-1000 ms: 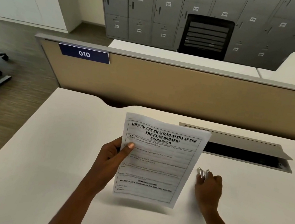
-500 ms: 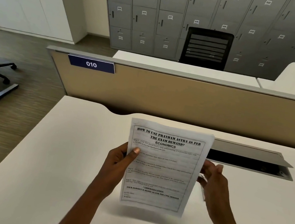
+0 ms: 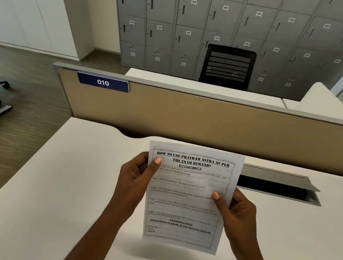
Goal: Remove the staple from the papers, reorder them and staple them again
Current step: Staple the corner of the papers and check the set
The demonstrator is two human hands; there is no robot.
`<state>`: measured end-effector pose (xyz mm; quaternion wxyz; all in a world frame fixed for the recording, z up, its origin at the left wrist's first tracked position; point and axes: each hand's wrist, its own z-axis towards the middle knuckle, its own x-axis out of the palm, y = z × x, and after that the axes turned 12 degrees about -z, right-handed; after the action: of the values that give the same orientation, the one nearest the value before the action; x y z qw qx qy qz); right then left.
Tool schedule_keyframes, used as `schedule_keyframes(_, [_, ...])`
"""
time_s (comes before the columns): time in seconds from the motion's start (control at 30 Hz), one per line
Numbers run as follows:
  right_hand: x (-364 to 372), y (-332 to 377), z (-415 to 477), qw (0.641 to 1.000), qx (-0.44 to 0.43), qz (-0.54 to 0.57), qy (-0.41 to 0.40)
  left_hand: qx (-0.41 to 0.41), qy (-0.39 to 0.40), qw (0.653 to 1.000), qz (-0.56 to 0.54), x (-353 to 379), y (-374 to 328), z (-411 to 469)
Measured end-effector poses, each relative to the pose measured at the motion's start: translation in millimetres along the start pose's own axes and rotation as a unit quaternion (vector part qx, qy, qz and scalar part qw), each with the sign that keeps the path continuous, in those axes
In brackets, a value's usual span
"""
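The papers, a white printed set headed "How to use Pratham Astra", are held upright above the white desk. My left hand grips their left edge, thumb on the front near the top. My right hand grips the right edge, thumb on the front at mid-height. No staple shows at this size. The stapler and the shiny tool seen earlier are out of sight, perhaps behind the sheets.
An open cable tray with a raised grey flap is sunk into the desk at the right rear. A beige divider labelled 010 closes the back. Office chairs, lockers and wood floor lie beyond.
My right hand left the small shiny object on the desk and rose to take the papers' right edge. The papers came up and squarer to me; the view tilted upward.
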<state>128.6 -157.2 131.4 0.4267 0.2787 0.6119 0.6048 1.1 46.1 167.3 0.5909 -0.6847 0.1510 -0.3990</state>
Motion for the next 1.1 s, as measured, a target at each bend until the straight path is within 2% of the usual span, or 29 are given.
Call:
schedule_keyframes(0.13, [1,-1,-7,1.000,-0.003,-0.003,-0.005,0.039,-0.056,0.997,-0.036,10,-14,3])
schedule_keyframes(0.63, [5,1,-18,0.999,-0.006,0.005,-0.031,0.049,-0.093,0.990,-0.093,18,-9,-9])
schedule_keyframes(0.77, [5,2,-18,0.999,-0.009,0.004,-0.044,0.027,-0.085,0.992,-0.086,16,-7,-7])
schedule_keyframes(0.97, [2,5,-10,0.998,-0.014,0.002,-0.060,-0.047,0.026,0.998,-0.011,-3,24,-25])
schedule_keyframes(1.1, [-2,-4,3,0.997,0.018,0.008,-0.072,-0.091,0.000,0.995,0.029,-15,66,-42])
